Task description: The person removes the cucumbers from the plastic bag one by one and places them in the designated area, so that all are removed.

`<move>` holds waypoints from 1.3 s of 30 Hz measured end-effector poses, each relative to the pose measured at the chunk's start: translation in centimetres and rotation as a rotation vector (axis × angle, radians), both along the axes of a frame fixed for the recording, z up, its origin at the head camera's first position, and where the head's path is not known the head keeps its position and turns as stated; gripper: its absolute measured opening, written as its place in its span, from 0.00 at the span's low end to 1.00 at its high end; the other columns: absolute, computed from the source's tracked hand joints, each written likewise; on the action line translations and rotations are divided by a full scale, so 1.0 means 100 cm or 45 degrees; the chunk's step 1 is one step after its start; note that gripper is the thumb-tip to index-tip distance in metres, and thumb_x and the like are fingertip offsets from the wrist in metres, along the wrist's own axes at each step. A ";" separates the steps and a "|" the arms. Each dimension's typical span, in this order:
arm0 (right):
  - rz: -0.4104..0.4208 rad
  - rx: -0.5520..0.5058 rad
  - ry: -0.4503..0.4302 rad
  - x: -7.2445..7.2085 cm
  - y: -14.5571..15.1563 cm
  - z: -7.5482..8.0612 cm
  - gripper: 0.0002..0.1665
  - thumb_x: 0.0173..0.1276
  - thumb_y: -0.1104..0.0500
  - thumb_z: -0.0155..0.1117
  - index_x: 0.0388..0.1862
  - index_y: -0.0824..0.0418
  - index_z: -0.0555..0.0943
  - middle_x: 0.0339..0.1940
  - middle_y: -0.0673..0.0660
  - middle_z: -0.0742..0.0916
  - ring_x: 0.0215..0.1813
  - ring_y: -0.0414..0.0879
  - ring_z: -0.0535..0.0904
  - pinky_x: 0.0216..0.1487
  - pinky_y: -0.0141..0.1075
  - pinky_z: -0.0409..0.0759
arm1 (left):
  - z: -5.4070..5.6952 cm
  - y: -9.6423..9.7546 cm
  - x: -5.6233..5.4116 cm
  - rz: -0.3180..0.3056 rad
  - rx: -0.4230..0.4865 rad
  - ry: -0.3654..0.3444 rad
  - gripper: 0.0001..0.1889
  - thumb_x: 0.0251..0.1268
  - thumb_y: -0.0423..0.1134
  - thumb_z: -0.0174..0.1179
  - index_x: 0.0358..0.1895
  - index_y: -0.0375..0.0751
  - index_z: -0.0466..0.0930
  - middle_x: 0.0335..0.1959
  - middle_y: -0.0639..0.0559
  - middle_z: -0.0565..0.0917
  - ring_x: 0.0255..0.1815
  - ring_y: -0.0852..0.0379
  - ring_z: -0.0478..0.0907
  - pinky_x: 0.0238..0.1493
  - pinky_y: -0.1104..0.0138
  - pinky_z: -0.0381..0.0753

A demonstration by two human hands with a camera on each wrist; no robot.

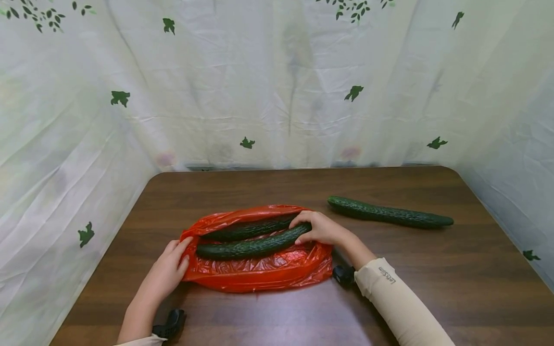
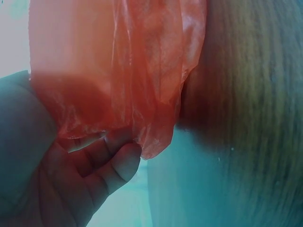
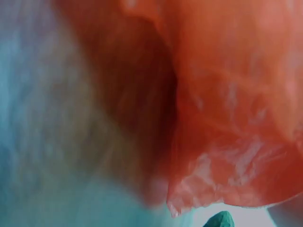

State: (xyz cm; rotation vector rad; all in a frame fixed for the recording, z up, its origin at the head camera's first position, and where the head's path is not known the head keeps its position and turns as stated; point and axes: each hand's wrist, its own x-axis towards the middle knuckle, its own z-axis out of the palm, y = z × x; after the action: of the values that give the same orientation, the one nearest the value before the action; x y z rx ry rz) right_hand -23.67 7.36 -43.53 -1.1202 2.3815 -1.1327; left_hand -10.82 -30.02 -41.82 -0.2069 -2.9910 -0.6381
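Observation:
A red plastic bag (image 1: 268, 281) lies on the table with its mouth spread wide. Two dark green cucumbers rest inside: a front cucumber (image 1: 251, 249) and a rear cucumber (image 1: 246, 230) partly covered by the bag's far edge. My right hand (image 1: 322, 229) grips the right end of the front cucumber between thumb and fingers. At the bag's left end, my left hand (image 1: 169, 264) pinches the red plastic; the left wrist view shows the fingers curled against the bag (image 2: 118, 71). Mostly the bag (image 3: 232, 118) fills the right wrist view, with a dark green tip (image 3: 220, 220) at the bottom.
A third cucumber (image 1: 389, 214) lies on the brown wooden table (image 1: 277, 317), behind and right of the bag. A pale curtain (image 1: 277, 86) with green leaf shapes hangs around the table's back and sides. Black wrist cameras sit on both wrists.

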 end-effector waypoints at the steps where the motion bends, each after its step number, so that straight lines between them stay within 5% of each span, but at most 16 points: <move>1: -0.003 -0.004 -0.013 0.001 0.000 0.001 0.19 0.52 0.55 0.69 0.45 0.54 0.79 0.45 0.48 0.79 0.51 0.44 0.72 0.54 0.40 0.69 | 0.000 0.000 0.000 0.000 -0.001 0.003 0.23 0.57 0.28 0.53 0.59 0.28 0.65 0.44 0.37 0.70 0.42 0.42 0.72 0.45 0.45 0.71; 8: -0.010 -0.085 -0.067 0.015 -0.001 0.024 0.17 0.54 0.59 0.67 0.44 0.57 0.77 0.47 0.53 0.78 0.53 0.48 0.71 0.54 0.43 0.69 | -0.001 -0.001 0.001 0.008 -0.003 -0.009 0.24 0.58 0.29 0.52 0.59 0.28 0.65 0.44 0.37 0.69 0.41 0.43 0.72 0.45 0.45 0.71; 12: -0.021 -0.149 -0.076 0.018 0.001 0.027 0.16 0.55 0.60 0.67 0.43 0.58 0.77 0.46 0.53 0.78 0.49 0.47 0.71 0.51 0.41 0.70 | 0.000 -0.001 0.001 0.001 -0.006 -0.001 0.24 0.58 0.28 0.52 0.59 0.28 0.64 0.44 0.37 0.69 0.40 0.43 0.72 0.45 0.45 0.71; 15: -0.029 -0.193 -0.084 0.013 0.006 0.016 0.17 0.54 0.57 0.68 0.43 0.53 0.77 0.43 0.48 0.78 0.47 0.43 0.71 0.49 0.38 0.71 | -0.001 -0.001 0.001 -0.002 -0.004 0.008 0.24 0.57 0.28 0.53 0.59 0.27 0.65 0.43 0.37 0.69 0.40 0.43 0.72 0.45 0.45 0.71; 22: -0.051 -0.260 -0.085 0.027 0.021 0.032 0.17 0.54 0.64 0.67 0.44 0.60 0.76 0.45 0.54 0.77 0.52 0.47 0.70 0.57 0.47 0.65 | 0.000 -0.001 0.002 0.004 0.003 0.002 0.24 0.58 0.28 0.52 0.59 0.27 0.64 0.44 0.37 0.69 0.41 0.43 0.72 0.45 0.45 0.71; 27: -0.063 -0.316 -0.047 0.042 0.034 0.054 0.17 0.52 0.69 0.66 0.43 0.66 0.76 0.42 0.58 0.77 0.44 0.47 0.71 0.46 0.42 0.72 | 0.000 0.000 0.002 0.004 0.001 0.011 0.24 0.57 0.27 0.52 0.59 0.27 0.65 0.44 0.36 0.69 0.41 0.42 0.72 0.45 0.45 0.71; 34: -0.072 -0.400 -0.012 0.051 0.057 0.062 0.18 0.53 0.71 0.65 0.44 0.67 0.75 0.43 0.60 0.75 0.41 0.46 0.69 0.29 0.35 0.74 | -0.001 -0.001 0.002 -0.001 0.003 0.025 0.24 0.57 0.27 0.53 0.59 0.27 0.65 0.44 0.36 0.69 0.42 0.41 0.72 0.45 0.45 0.71; 39: -0.074 -0.459 -0.015 0.053 0.076 0.066 0.18 0.53 0.73 0.64 0.44 0.67 0.75 0.44 0.61 0.75 0.40 0.47 0.70 0.30 0.35 0.77 | -0.001 -0.001 0.001 0.002 0.004 0.018 0.24 0.57 0.27 0.53 0.59 0.27 0.64 0.44 0.36 0.70 0.43 0.40 0.72 0.45 0.45 0.71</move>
State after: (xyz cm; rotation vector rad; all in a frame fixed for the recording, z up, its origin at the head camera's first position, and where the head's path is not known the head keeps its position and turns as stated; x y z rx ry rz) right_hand -18.37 14.97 -36.89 -1.1489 2.2700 -1.6314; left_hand -10.69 -30.12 -41.96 -0.2085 -2.9761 -0.6381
